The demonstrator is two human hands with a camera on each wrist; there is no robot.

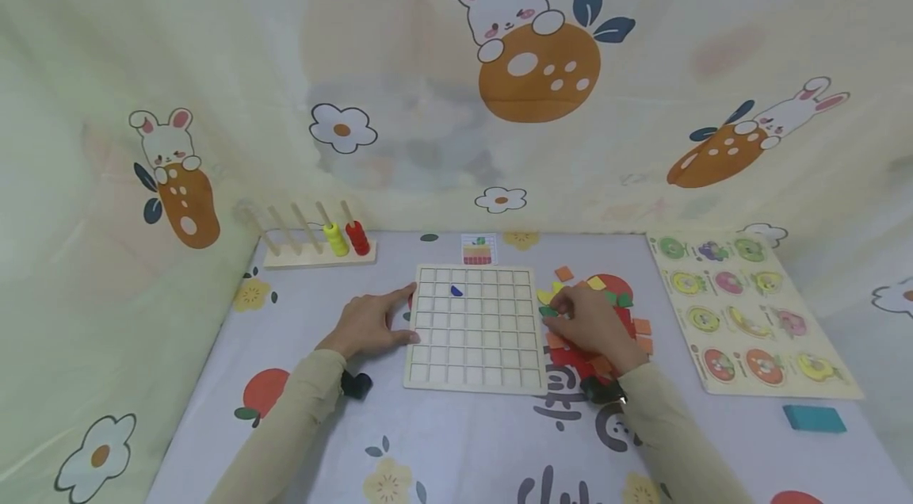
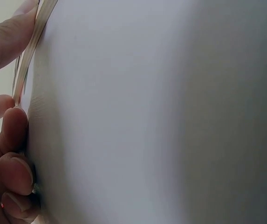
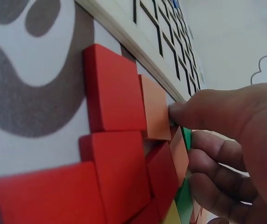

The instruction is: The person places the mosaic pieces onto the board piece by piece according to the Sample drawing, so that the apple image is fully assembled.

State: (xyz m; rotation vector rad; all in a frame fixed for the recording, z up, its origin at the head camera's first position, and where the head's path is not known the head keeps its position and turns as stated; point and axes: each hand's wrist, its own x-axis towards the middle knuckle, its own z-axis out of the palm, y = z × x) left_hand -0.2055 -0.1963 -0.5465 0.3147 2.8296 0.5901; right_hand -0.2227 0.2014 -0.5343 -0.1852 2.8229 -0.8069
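Note:
A pale wooden grid board (image 1: 476, 389) lies flat on the table, with one small dark blue half-round piece (image 1: 456, 291) near its upper left. My left hand (image 1: 367, 323) spreads thumb and index finger along the board's left edge, both touching it; its other fingers are bent under in the left wrist view. Right of the board, my right hand (image 1: 588, 318) reaches into a pile of flat coloured pieces. A green piece (image 1: 548, 312) lies at its thumb and index fingertips, which stand apart. Red pieces (image 3: 121, 93) and an orange piece (image 3: 155, 109) lie beside the thumb.
A small picture card (image 1: 478, 249) lies behind the board. At the back left stands a wooden peg rack (image 1: 321, 256) with yellow and red rings. A fruit puzzle board (image 1: 756, 314) lies at the right, with a teal block (image 1: 815, 418) in front. A printed curtain hangs behind.

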